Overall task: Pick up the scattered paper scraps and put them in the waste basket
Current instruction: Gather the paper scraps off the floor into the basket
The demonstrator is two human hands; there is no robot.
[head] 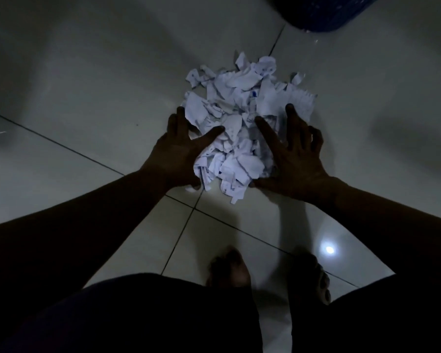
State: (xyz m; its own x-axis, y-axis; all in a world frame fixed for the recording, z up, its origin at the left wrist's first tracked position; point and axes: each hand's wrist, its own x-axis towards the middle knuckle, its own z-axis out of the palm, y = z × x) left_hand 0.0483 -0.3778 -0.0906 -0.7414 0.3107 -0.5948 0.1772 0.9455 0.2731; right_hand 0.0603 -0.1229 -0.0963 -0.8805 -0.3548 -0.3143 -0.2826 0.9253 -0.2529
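From the head camera, the paper scraps (pixel 242 118) lie heaped in one loose pile on the tiled floor (pixel 87 85), straddling a grout line. The left hand (pixel 178 151) rests against the pile's left edge and the right hand (pixel 298 159) against its right edge. Both have their fingers spread and mostly straight, cupping the heap from the sides rather than closing around it, so neither has a real hold on any paper. The right hand's outer fingers look slightly bent, but the dim light makes that hard to judge.

The waste basket (pixel 326 14) is dark blue and sits well beyond the pile at the top edge of the view, with only part of it showing.

The main risk is spillage. The heap is probably too wide for two hands to enclose, and the far pieces lie outside the fingers' reach. If the hands lift without squeezing in and scooping under, scraps are likely to slide out between the palms and scatter across the floor on the way to the basket. Small pieces near the basket (pixel 306 30) could also be missed in this poor light.
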